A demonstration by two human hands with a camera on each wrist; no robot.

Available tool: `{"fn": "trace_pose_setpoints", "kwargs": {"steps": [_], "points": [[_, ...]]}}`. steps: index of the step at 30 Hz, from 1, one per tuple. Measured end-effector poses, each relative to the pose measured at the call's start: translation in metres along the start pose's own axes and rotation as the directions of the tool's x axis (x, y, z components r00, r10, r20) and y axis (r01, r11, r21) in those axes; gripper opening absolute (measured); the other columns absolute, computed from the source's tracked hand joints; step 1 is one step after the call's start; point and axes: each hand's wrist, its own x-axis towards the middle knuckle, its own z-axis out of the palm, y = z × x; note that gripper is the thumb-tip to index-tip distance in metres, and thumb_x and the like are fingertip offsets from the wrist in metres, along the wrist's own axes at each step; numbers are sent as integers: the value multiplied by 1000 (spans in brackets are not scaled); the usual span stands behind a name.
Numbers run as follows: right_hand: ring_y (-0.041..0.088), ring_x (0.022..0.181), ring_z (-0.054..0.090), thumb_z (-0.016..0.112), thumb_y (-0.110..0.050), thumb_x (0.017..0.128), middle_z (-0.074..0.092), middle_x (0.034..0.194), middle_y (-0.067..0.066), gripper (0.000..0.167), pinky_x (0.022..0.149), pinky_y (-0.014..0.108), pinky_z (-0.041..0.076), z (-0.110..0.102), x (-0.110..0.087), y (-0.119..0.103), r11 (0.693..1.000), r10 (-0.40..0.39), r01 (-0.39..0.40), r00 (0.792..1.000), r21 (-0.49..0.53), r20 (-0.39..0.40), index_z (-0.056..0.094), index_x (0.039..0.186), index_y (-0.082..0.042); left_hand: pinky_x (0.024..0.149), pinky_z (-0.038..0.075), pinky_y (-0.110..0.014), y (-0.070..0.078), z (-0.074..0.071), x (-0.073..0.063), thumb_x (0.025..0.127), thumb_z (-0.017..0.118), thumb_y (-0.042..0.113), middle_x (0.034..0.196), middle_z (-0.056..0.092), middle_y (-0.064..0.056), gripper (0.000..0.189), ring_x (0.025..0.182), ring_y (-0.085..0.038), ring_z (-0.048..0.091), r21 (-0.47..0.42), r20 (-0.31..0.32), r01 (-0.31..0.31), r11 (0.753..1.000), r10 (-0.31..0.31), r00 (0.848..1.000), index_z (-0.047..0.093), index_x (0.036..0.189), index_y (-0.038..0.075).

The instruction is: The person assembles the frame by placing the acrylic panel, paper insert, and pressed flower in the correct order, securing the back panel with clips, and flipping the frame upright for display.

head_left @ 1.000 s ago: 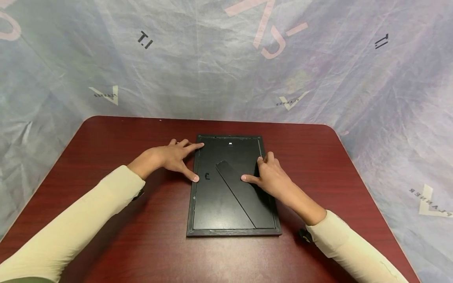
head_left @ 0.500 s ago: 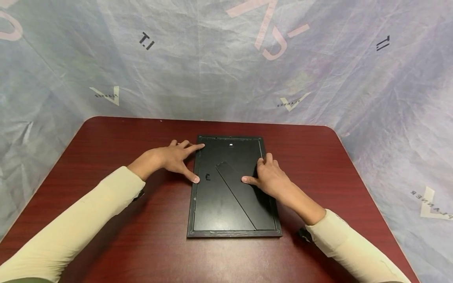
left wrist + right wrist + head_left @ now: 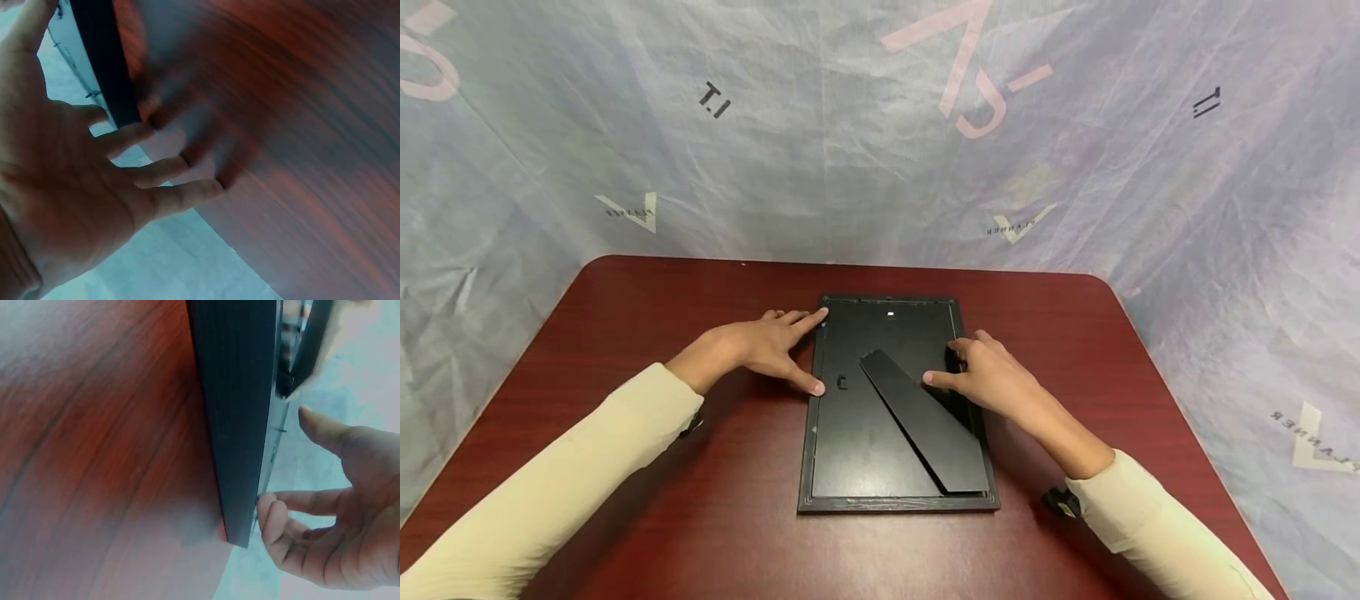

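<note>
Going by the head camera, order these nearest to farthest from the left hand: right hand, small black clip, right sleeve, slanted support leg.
1. Small black clip: right of the left hand, on the black frame.
2. Support leg: slanting toward the frame's lower right corner.
3. Right hand: at the frame's right edge.
4. Right sleeve: lower right.

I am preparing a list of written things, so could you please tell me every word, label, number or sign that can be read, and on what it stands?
"T.I": tilted, twice, on the backdrop.
"V": three times, on the backdrop.
"PLANNER": mirrored, small, across each "V".
Pink marks on the backdrop: not surely readable.
White spot on the frame: too small.
</note>
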Motion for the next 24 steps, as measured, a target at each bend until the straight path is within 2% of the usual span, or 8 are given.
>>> {"fn": "trace_pose_setpoints", "kwargs": {"steps": [3, 5, 9, 11, 15, 18, 21, 24], "points": [[31, 121, 64, 82, -52, 103, 69, 135, 21, 77, 102, 54, 59, -2, -2, 10, 998, -51, 52, 998, 35, -47, 65, 155, 1, 132, 23, -83, 8, 1, -3, 88, 75, 86, 192, 6, -18, 136, 174, -59, 10, -11, -28, 1, 1000, -1, 1000, 2, 184, 24], [26, 112, 66, 83, -47, 103, 70, 127, 16, 68, 98, 50, 59, -4, -4, 17, 996, -78, 82, 993, 47, -89, 69, 151, 0, 134, 23, -81, 16, 3, -5, 90, 75, 86, 192, 9, -18, 133, 174, -57, 13, 9, -79, -10, 1000, 10, 997, 7, 184, 20], [25, 106, 67, 84, -38, 103, 69, 116, 11, 58, 95, 47, 56, -7, -6, 29, 990, -117, 128, 981, 61, -154, 72, 144, 1, 136, 23, -76, 40, 10, -7, 93, 76, 80, 190, 21, -16, 122, 175, -52, 19, 90, -191, -69, 994, 85, 978, 22, 183, 18], [27, 109, 70, 85, -35, 102, 69, 116, 11, 57, 97, 48, 57, -8, -6, 35, 988, -130, 142, 978, 63, -161, 71, 145, 1, 136, 23, -77, 53, 16, -8, 94, 77, 78, 189, 26, -15, 115, 175, -50, 20, 121, -211, -114, 986, 138, 968, 29, 181, 21], [36, 121, 73, 86, -34, 100, 71, 130, 18, 65, 104, 57, 59, -6, -6, 44, 986, -141, 151, 981, 66, -135, 66, 153, 0, 137, 21, -76, 74, 28, -10, 91, 81, 78, 189, 27, -10, 110, 176, -50, 17, 141, -161, -204, 969, 226, 961, 35, 179, 32], [39, 127, 72, 87, -35, 100, 69, 140, 21, 71, 107, 61, 58, -3, -5, 47, 987, -138, 147, 983, 71, -118, 62, 157, -1, 139, 17, -75, 86, 36, -10, 86, 84, 80, 190, 26, -5, 111, 177, -50, 13, 146, -101, -239, 960, 255, 962, 36, 178, 40], [39, 128, 70, 87, -35, 100, 69, 142, 22, 73, 107, 61, 58, -1, -3, 51, 986, -141, 151, 983, 77, -118, 61, 158, 0, 139, 16, -75, 92, 41, -8, 83, 87, 80, 191, 22, -2, 113, 177, -49, 11, 157, -59, -241, 958, 253, 966, 34, 177, 46], [39, 128, 69, 87, -34, 100, 69, 142, 22, 73, 107, 61, 58, 0, 1, 54, 983, -155, 164, 981, 83, -113, 61, 158, 0, 138, 20, -76, 96, 43, -7, 81, 89, 79, 191, 22, -1, 115, 177, -50, 14, 174, -47, -229, 958, 240, 970, 35, 176, 48]]}}
